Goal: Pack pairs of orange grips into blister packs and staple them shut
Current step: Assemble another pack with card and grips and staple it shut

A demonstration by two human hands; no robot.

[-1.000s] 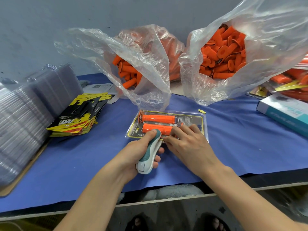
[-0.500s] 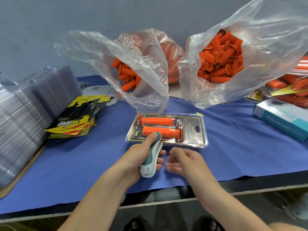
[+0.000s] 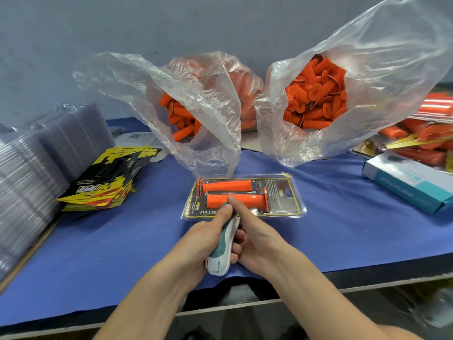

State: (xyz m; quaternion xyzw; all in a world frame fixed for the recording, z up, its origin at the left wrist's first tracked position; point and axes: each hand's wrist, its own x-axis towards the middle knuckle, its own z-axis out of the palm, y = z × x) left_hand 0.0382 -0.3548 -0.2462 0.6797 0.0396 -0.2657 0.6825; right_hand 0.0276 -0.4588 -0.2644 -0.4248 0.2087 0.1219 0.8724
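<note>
- Blister pack (image 3: 282, 195) lies flat at the centre of the frame, just above both hands, with its long axis running left to right.
- We see the two orange grips (image 3: 226, 185) inside it, side by side along that same axis.
- Our left hand (image 3: 208, 239) wraps around the stapler (image 3: 224, 244). The tool's length runs from lower to upper frame, roughly square to the pack's near long edge, and its nose meets that edge left of the middle.
- Our right hand (image 3: 257, 234) sits just beside the stapler, with one straight digit laid on the pack over the lower grip. Its other fingers are hidden, and it appears to hold nothing.
- We judge that the next staple depends on that near edge sitting fully in the stapler's mouth, which we cannot see.
- The tabletop (image 3: 343, 229) wears a blue cloth.
- Two open bags of loose grips (image 3: 316, 99) stand close above the pack.
- Printed cards (image 3: 105, 182) and clear shells (image 3: 29, 173) fill the left of the frame.
- A teal box (image 3: 404, 185) lies at the right.
</note>
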